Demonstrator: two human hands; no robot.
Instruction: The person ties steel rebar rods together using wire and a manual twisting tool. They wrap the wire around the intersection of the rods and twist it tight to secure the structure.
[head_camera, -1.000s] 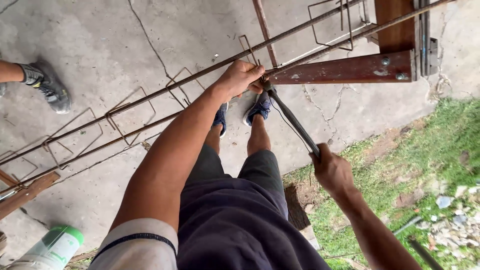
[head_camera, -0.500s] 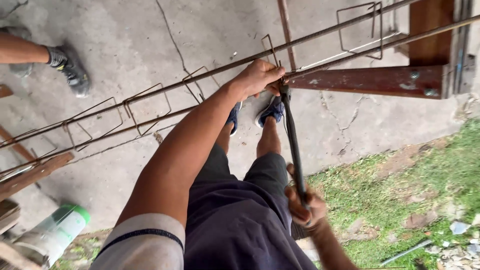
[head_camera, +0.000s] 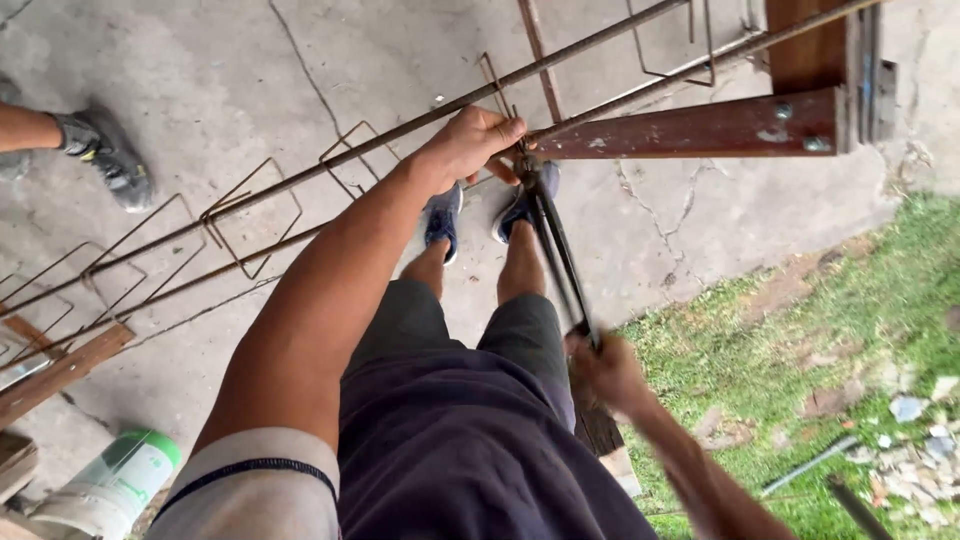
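Left hand (head_camera: 478, 143) clamped on long rusty ribbed steel bar (head_camera: 300, 178) at its far wire tie — steadying it — while right hand (head_camera: 607, 372) grips dark long-handled metal pincers (head_camera: 556, 245), nose at the tie, above cracked concrete floor (head_camera: 200, 60).

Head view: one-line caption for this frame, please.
Left hand steadies a rebar at a stirrup while the right hand works long-handled pincers at the joint.

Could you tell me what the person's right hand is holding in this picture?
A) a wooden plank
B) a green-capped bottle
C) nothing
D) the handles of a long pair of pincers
D: the right hand grips the handle ends of the pincers, whose head meets the steel bar beside the left hand.
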